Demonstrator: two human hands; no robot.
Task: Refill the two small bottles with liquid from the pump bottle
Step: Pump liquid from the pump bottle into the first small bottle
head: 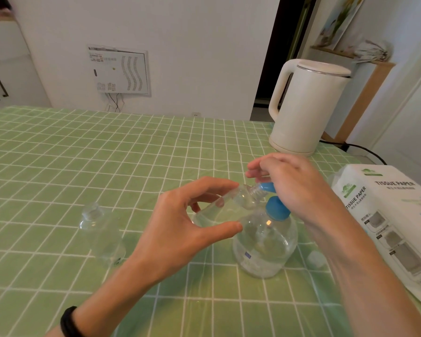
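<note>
A clear pump bottle [265,244] with a blue pump head [275,207] stands on the green checked tablecloth. My left hand [180,229] holds a small clear bottle [226,207] tilted, its open threaded neck against the blue nozzle. My right hand [289,186] rests on top of the pump head, fingers curled over it. A second small clear bottle [100,232] with a clear cap stands upright to the left, apart from both hands. A small clear cap [315,259] lies on the cloth right of the pump bottle.
A white electric kettle [304,105] stands at the back right, its black cord [365,149] running off to the right. A pack of tissue paper [394,220] lies at the right edge. The green checked tablecloth [83,154] covers the table.
</note>
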